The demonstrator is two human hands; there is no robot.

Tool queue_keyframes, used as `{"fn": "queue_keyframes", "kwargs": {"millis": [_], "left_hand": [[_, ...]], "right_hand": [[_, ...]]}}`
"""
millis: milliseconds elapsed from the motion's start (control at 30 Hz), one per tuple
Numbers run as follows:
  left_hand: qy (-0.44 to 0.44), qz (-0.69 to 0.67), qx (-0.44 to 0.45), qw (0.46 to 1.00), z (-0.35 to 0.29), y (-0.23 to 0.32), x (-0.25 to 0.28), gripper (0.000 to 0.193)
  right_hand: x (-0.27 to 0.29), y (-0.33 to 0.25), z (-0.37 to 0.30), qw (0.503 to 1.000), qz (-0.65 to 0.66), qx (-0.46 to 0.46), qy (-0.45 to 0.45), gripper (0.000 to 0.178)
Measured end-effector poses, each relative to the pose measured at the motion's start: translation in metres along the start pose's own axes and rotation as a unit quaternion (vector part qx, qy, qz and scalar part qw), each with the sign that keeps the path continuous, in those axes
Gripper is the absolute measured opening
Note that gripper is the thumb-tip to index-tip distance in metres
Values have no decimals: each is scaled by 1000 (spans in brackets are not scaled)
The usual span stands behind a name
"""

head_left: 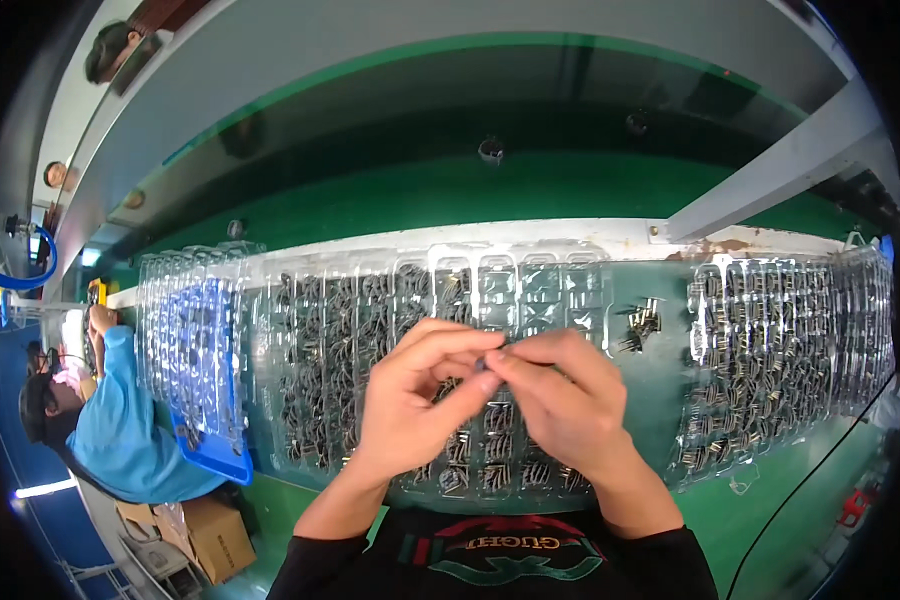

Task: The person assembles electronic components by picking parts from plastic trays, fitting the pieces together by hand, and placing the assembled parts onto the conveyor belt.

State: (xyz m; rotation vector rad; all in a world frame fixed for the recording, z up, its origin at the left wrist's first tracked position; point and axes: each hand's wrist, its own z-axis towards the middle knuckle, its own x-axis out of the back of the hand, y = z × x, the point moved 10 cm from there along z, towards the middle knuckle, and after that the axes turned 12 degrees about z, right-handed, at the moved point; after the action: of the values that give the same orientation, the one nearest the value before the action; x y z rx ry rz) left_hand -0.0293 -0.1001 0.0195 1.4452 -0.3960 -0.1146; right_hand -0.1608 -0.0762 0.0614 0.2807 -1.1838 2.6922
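My left hand (420, 395) and my right hand (567, 400) meet above a clear plastic tray (580, 300). Both are closed, thumbs and fingertips pinching a small dark part (481, 364) between them. Most of that part is hidden by the fingers, so its exact kind does not show. Below my hands, the tray's pockets hold many small metal parts (345, 350) in rows, while several pockets at its far right side hold none. A loose pile of small metal pins (642, 325) lies on the green tabletop just right of the tray.
Another filled clear tray (760, 360) stands at the right. At the left, a clear tray rests on a blue tray (232, 462). A co-worker in a blue top (135, 420) sits beyond it, near a cardboard box (218, 540). A white metal post (780, 170) rises at the back right.
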Motion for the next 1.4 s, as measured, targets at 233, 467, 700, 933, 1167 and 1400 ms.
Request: {"fn": "queue_keyframes", "kwargs": {"millis": [233, 467, 700, 933, 1167, 1400], "left_hand": [[57, 78, 115, 989, 17, -23, 43, 32], [161, 486, -31, 858, 118, -26, 106, 16], [143, 585, -30, 797, 164, -81, 139, 17], [112, 737, 292, 599, 151, -95, 258, 36], [112, 708, 315, 622, 137, -126, 296, 26], [188, 492, 131, 840, 80, -38, 205, 31]], "right_hand": [[-13, 34, -3, 970, 73, -211, -96, 25], [-52, 7, -21, 930, -185, -77, -308, 16], [-58, 4, -33, 914, -126, -90, -374, 17], [-54, -1, -37, 898, -95, -98, -418, 11], [-44, -5, -24, 926, 1, -108, -362, 9], [-53, 17, -30, 918, 59, -206, -335, 17]]}}
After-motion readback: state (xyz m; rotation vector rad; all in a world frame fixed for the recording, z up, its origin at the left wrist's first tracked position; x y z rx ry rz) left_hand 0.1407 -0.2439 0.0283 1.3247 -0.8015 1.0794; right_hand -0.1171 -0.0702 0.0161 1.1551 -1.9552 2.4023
